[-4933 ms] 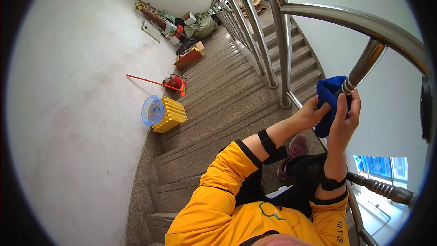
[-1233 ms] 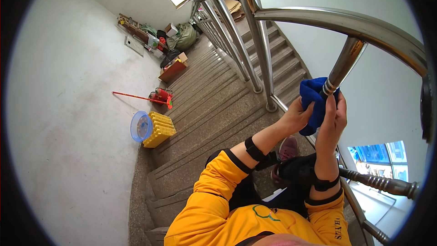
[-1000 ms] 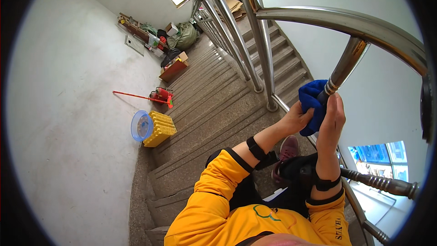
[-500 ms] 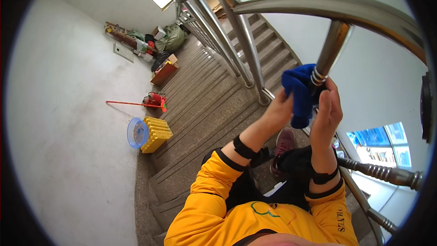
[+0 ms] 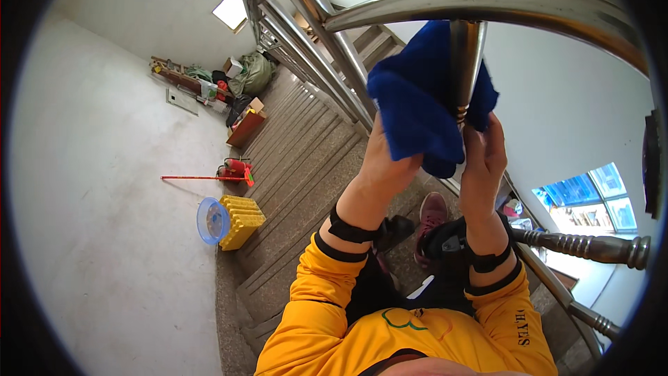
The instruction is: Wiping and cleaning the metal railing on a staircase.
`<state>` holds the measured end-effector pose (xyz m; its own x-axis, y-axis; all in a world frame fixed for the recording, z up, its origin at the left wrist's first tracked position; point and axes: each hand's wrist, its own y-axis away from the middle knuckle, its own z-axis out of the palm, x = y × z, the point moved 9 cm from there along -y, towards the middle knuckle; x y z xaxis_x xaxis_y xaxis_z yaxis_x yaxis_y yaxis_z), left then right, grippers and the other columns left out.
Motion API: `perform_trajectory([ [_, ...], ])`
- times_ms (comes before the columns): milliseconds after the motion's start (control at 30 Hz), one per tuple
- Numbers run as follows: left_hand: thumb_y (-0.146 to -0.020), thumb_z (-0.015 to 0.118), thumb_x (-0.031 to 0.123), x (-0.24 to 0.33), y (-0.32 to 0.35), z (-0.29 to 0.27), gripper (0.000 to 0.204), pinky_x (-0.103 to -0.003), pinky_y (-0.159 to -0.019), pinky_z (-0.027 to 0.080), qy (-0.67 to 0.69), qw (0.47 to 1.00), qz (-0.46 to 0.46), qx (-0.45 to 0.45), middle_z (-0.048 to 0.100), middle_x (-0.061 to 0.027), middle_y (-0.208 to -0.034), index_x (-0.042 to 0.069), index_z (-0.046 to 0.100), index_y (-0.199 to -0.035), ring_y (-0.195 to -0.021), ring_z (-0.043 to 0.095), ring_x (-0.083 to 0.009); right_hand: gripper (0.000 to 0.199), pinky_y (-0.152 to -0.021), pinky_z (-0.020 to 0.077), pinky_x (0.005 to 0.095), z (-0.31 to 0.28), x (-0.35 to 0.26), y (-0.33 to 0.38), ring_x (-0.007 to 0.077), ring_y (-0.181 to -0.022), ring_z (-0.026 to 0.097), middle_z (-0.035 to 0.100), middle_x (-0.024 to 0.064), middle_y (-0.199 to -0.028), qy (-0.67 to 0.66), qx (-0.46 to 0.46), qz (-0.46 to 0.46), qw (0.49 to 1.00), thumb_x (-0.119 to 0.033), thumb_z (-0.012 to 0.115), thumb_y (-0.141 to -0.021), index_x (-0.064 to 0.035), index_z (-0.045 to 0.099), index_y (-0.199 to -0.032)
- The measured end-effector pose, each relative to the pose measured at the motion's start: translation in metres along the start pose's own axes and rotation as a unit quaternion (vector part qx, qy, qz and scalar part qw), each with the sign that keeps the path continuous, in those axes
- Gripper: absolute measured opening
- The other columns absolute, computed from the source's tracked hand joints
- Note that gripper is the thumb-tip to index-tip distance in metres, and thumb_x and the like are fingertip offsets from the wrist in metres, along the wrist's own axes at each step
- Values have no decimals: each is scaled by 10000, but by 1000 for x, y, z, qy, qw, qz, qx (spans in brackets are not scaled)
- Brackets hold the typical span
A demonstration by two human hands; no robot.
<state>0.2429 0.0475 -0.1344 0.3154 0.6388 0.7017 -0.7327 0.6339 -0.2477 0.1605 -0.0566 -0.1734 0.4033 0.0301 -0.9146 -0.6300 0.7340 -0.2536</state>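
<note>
A blue cloth (image 5: pixel 414 101) is draped behind and around a shiny metal baluster (image 5: pixel 467 56) under the curved handrail (image 5: pixel 487 3). My left hand (image 5: pixel 393 150) grips the cloth on the baluster's left side, its fingers mostly hidden under the fabric. On the other side, my right hand (image 5: pixel 483 157) is closed around the lower part of the baluster, with its fingertips at the cloth's right end. Between the hands a fold of cloth hangs down. The baluster's ringed collar shows just above my right hand.
Stone steps (image 5: pixel 299 160) run along the left and up ahead. By the wall stand a yellow crate-like block (image 5: pixel 241 223), a blue basin (image 5: pixel 213 221), red fire extinguishers (image 5: pixel 233 169) and a red-handled broom (image 5: pixel 202 178). Sacks (image 5: pixel 254 73) and boxes are piled farther off. A turned metal post (image 5: pixel 584 247) juts at right.
Both hands have shifted slightly left. The cloth, bunched low around the collar before, is now spread out higher up the baluster. The view has tilted a little.
</note>
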Motion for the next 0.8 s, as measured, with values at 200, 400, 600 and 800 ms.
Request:
perform_trajectory([
  [200,-942,513,245,26,-27,49,246,-219,-653,461,-247,968,42,17,607,-23,-849,13,534,-1022,-743,558,-70,408,-905,406,312,7,21,2,173,-1015,554,598,116,-1066,125,-66,-4,990,-60,605,-809,24,494,-1192],
  [400,-949,503,262,20,-28,49,265,-222,-650,450,-274,961,38,11,599,-7,-831,3,541,-989,-742,543,-65,444,-891,405,295,14,15,-2,149,-1039,540,606,94,-1073,163,-79,-25,983,-122,671,-776,23,520,-1167],
  [600,-940,495,239,-16,-5,-33,310,-318,-784,470,-87,984,3,153,596,-76,-1010,21,491,-1161,-892,581,-205,462,-776,460,311,15,16,-6,212,-920,619,641,125,-1003,159,-65,-54,984,-121,671,-766,-13,506,-1184],
  [800,-922,503,244,56,6,-10,376,-406,-880,469,52,987,111,100,551,-103,-1168,50,436,-1237,-1031,553,-269,254,-673,408,221,14,31,-4,76,-711,494,538,1,-789,140,-89,28,986,-64,629,-764,-16,547,-1000],
])
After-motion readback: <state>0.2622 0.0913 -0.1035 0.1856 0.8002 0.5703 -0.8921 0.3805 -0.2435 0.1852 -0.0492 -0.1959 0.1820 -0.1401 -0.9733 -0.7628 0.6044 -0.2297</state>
